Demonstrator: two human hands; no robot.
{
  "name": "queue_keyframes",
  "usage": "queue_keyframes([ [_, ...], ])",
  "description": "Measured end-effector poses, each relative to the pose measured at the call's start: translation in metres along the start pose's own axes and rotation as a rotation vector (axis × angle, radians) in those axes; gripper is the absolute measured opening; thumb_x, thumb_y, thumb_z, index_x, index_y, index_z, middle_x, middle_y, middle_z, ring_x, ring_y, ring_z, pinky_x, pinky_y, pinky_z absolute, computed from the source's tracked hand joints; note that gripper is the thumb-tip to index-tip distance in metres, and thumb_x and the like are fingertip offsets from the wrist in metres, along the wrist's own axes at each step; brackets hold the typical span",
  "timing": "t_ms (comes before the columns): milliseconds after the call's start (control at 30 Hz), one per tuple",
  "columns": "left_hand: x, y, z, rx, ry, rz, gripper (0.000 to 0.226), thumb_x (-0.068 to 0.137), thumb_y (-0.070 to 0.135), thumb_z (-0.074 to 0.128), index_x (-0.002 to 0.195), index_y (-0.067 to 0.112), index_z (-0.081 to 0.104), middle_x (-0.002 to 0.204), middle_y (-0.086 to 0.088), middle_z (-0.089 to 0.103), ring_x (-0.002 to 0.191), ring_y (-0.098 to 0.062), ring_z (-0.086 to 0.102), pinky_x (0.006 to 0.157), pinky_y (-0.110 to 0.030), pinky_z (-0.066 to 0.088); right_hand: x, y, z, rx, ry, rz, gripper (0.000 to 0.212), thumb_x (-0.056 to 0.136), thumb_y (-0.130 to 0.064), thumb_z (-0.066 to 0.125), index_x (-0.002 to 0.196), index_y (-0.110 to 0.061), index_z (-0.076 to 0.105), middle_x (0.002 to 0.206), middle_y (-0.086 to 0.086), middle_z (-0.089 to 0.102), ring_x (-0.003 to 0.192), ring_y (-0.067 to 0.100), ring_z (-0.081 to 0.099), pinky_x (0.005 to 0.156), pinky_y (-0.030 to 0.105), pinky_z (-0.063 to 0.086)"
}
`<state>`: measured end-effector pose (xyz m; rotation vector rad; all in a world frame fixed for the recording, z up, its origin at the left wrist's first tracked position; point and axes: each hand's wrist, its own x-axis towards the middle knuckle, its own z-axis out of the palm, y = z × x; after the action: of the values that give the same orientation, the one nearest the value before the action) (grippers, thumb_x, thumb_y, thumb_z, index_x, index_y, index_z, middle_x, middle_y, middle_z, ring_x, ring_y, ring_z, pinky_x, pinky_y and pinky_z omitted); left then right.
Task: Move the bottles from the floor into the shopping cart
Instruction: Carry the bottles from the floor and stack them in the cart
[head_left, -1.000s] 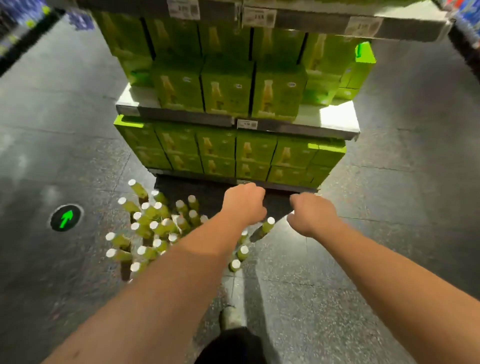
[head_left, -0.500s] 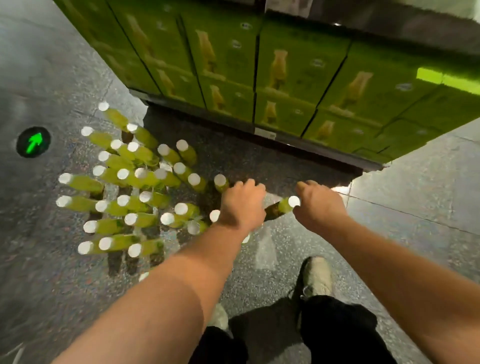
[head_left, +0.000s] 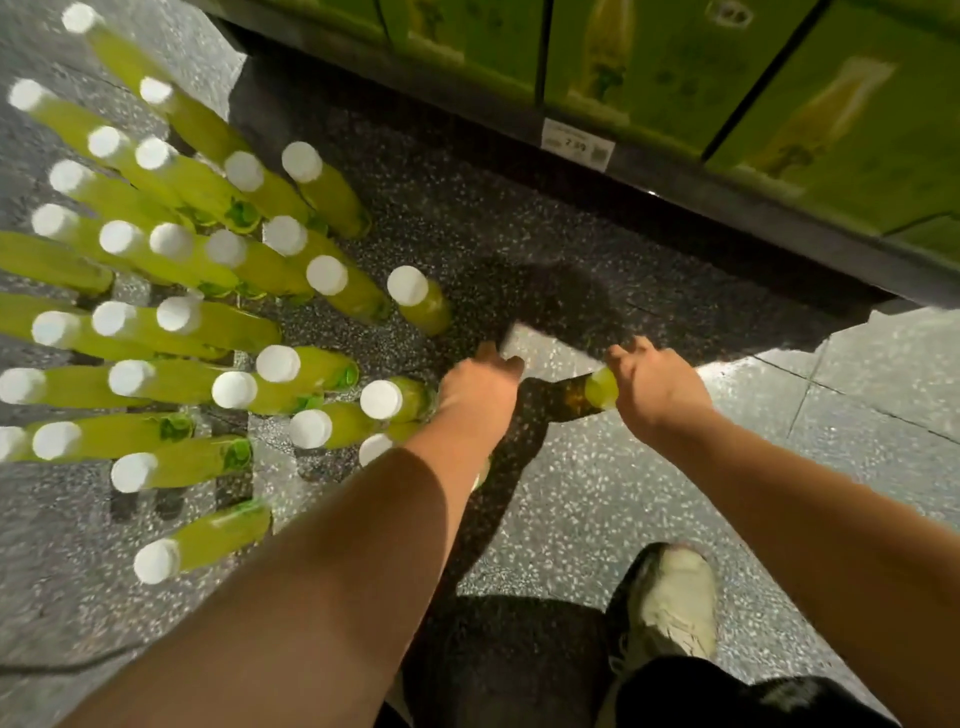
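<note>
On the speckled store floor white-capped green bottles stand clustered at left, a single bottle apart in the right hand's curled fingers, the left hand low beside the cluster, its grip hidden, green cartons shelved behind.

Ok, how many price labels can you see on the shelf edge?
1: a white price label on the dark shelf edge, just under the green cartons. More may sit outside the frame.

Hands lower, right seemingly around bottle
</note>
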<state>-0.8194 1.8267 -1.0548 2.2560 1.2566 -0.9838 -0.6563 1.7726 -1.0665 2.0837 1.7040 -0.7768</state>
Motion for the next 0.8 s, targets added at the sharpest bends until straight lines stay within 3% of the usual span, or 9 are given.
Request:
queue_keyframes([
  [133, -0.034, -0.003, -0.039, -0.103, 0.042, -0.052, 0.038, 0.092, 0.004, 0.047, 0.128, 0.016, 0.05, 0.125, -0.014, 0.04, 0.113, -0.038, 0.053, 0.09, -0.043, 0.047, -0.029, 0.0, -0.037, 0.154, 0.108, -0.037, 0.029, 0.099, -0.026, 0.035, 0.103, -0.011, 0.06, 0.095, 0.01, 0.06, 0.09, 0.033, 0.061, 0.063, 0.031, 0.043],
  [167, -0.05, -0.004, -0.055, -0.127, 0.068, -0.067, 0.034, 0.093, 0.003, 0.046, 0.124, 0.015, 0.052, 0.123, -0.014, 0.041, 0.112, -0.038, 0.053, 0.089, -0.043, 0.047, -0.041, -0.002, -0.054, 0.186, 0.123, -0.04, 0.03, 0.099, -0.028, 0.036, 0.1, -0.012, 0.061, 0.096, 0.009, 0.063, 0.092, 0.031, 0.061, 0.065, 0.029, 0.044],
  [233, -0.087, -0.005, -0.088, -0.175, 0.115, -0.095, 0.029, 0.093, 0.001, 0.046, 0.119, 0.013, 0.052, 0.121, -0.012, 0.038, 0.109, -0.036, 0.054, 0.086, -0.043, 0.046, -0.068, -0.008, -0.099, 0.108, 0.052, -0.073, 0.021, 0.097, -0.02, 0.041, 0.103, -0.013, 0.06, 0.112, 0.01, 0.063, 0.098, 0.029, 0.059, 0.079, 0.028, 0.044],
  [267, -0.109, -0.007, -0.105, -0.197, 0.13, -0.107, 0.028, 0.093, 0.001, 0.045, 0.117, 0.013, 0.052, 0.122, -0.012, 0.038, 0.108, -0.036, 0.054, 0.085, -0.042, 0.046, -0.083, -0.013, -0.125, 0.081, 0.031, -0.076, 0.017, 0.095, -0.015, 0.043, 0.102, -0.012, 0.058, 0.114, 0.012, 0.062, 0.096, 0.029, 0.06, 0.078, 0.029, 0.044],
  [400, -0.186, -0.019, -0.17, -0.269, 0.198, -0.142, 0.034, 0.094, 0.006, 0.044, 0.126, 0.015, 0.054, 0.134, -0.012, 0.039, 0.115, -0.034, 0.053, 0.095, -0.04, 0.045, -0.134, -0.034, -0.223, -0.06, 0.122, -0.219, 0.031, 0.088, -0.012, 0.052, 0.119, -0.012, 0.057, 0.117, 0.013, 0.053, 0.098, 0.033, 0.058, 0.073, 0.031, 0.044],
  [500, -0.252, -0.035, -0.226, -0.341, 0.19, -0.217, 0.037, 0.097, 0.012, 0.044, 0.133, 0.017, 0.05, 0.137, -0.012, 0.038, 0.122, -0.037, 0.047, 0.097, -0.041, 0.044, -0.182, -0.058, -0.301, -0.075, 0.155, -0.284, 0.031, 0.088, -0.011, 0.051, 0.118, -0.009, 0.057, 0.119, 0.015, 0.053, 0.102, 0.035, 0.056, 0.074, 0.033, 0.044],
  [633, -0.342, -0.059, -0.293, -0.383, 0.254, -0.284, 0.039, 0.089, 0.013, 0.058, 0.127, 0.015, 0.053, 0.127, -0.013, 0.043, 0.113, -0.036, 0.053, 0.089, -0.042, 0.049, -0.247, -0.099, -0.393, -0.024, 0.176, -0.358, 0.041, 0.087, -0.006, 0.055, 0.127, -0.011, 0.049, 0.128, 0.012, 0.051, 0.119, 0.034, 0.049, 0.092, 0.037, 0.046],
  [700, -0.388, -0.072, -0.317, -0.46, 0.35, -0.338, 0.035, 0.084, 0.012, 0.063, 0.117, 0.013, 0.056, 0.117, -0.012, 0.045, 0.107, -0.035, 0.054, 0.084, -0.043, 0.049, -0.279, -0.122, -0.428, 0.003, 0.195, -0.421, 0.033, 0.088, -0.004, 0.051, 0.119, -0.012, 0.048, 0.112, 0.011, 0.055, 0.109, 0.034, 0.054, 0.082, 0.038, 0.047],
  [800, -0.453, -0.093, -0.339, -0.544, 0.48, -0.402, 0.036, 0.083, 0.01, 0.066, 0.118, 0.014, 0.057, 0.116, -0.01, 0.049, 0.107, -0.033, 0.055, 0.083, -0.039, 0.046, -0.321, -0.161, -0.468, -0.057, 0.29, -0.497, 0.015, 0.086, -0.007, 0.05, 0.098, -0.014, 0.043, 0.09, 0.005, 0.045, 0.094, 0.034, 0.057, 0.064, 0.034, 0.039],
])
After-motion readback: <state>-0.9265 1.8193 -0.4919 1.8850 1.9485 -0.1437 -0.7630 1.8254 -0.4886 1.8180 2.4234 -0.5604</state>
